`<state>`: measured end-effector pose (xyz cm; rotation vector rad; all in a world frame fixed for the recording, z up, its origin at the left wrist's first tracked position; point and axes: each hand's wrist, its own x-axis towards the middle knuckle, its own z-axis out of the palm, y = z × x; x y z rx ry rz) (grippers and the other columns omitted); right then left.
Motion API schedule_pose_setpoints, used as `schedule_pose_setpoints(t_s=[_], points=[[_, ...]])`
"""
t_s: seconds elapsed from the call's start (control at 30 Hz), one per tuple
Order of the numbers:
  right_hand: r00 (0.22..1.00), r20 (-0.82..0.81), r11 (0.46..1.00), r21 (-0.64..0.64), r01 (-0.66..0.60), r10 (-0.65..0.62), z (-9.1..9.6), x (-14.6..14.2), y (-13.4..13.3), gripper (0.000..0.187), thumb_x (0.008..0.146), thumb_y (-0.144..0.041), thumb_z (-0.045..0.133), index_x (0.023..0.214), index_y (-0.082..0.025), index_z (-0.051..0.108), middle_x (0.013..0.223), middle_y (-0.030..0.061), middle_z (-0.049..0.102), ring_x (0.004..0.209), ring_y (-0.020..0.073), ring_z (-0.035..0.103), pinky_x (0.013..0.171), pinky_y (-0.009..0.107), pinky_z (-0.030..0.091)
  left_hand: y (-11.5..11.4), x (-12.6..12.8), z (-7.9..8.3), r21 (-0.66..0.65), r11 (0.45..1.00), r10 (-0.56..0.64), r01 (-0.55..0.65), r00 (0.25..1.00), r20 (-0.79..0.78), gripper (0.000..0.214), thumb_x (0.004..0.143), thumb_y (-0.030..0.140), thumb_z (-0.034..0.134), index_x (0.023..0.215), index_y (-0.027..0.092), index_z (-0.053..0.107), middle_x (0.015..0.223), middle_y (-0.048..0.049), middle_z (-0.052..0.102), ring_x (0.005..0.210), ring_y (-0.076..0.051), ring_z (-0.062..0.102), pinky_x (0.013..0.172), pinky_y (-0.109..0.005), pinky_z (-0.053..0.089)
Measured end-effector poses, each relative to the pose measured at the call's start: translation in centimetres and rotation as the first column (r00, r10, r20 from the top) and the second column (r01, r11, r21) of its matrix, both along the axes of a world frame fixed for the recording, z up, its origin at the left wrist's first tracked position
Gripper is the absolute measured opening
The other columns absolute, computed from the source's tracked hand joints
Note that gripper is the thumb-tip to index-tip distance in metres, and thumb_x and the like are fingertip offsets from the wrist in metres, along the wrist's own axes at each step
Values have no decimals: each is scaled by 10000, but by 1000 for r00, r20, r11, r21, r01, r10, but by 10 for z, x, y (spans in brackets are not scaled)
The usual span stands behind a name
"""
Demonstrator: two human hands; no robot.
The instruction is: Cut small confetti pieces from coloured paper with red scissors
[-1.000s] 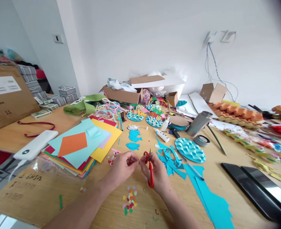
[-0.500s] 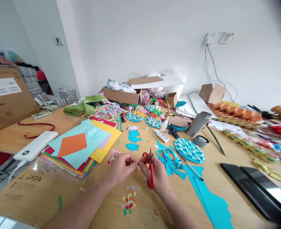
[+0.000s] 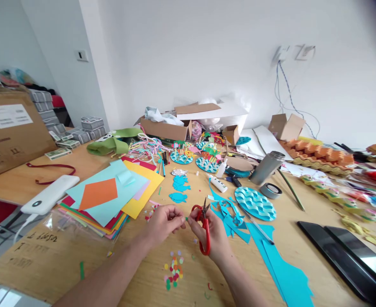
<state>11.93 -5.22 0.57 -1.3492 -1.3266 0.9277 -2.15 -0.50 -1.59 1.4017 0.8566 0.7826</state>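
Observation:
My right hand (image 3: 214, 233) grips red-handled scissors (image 3: 204, 228), blades slightly apart and pointing up. My left hand (image 3: 163, 221) is pinched just left of the blades, holding a tiny scrap that is too small to name. Both hands hover over the wooden table (image 3: 188, 281). Below them lies a small heap of coloured paper dots (image 3: 173, 271). Blue paper offcuts (image 3: 231, 217) sit right of the scissors.
A stack of coloured paper sheets (image 3: 111, 198) lies to the left, with a white power bank (image 3: 49, 194) beside it. A blue wave disc (image 3: 254, 203), tape roll (image 3: 270, 190), metal flask (image 3: 266, 167), glue bottle (image 3: 218, 183) and blue paper fish (image 3: 179, 190) lie beyond. Dark tablets (image 3: 344, 251) rest at right.
The scissor blades have opened slightly and tilted right. Both hands stay close together at the same spot; the view shifted a little.

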Motion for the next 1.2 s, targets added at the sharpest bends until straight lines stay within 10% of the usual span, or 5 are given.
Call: schedule_pose_setpoints(t_s=[0.27, 0.6, 1.2], points=[[997, 74, 1000, 20, -4, 2, 1, 0, 0, 192, 709, -302, 600, 673, -169, 468, 681, 6, 497, 616, 139, 465, 582, 246, 388, -4, 3, -4, 220, 975, 46, -30, 997, -68, 104, 713, 223, 545, 644, 145, 549, 614, -5, 572, 581, -107, 517, 545, -212, 393], [999, 2, 997, 66, -48, 48, -7, 2, -3, 161, 789, -313, 561, 758, -175, 485, 727, 12, 521, 665, 148, 501, 605, 243, 415, -3, -1, 6, 1, 1000, -29, 29, 996, 80, 171, 701, 301, 603, 680, 142, 544, 612, -11, 593, 522, -89, 490, 504, -207, 376], [995, 100, 998, 55, 25, -30, -1, -3, -3, 229, 745, -366, 584, 681, -174, 477, 694, 21, 516, 644, 151, 487, 585, 252, 412, -8, 2, 4, 328, 943, 104, -65, 989, -103, 99, 703, 199, 531, 617, 158, 556, 581, 8, 549, 554, -102, 484, 523, -207, 366]])
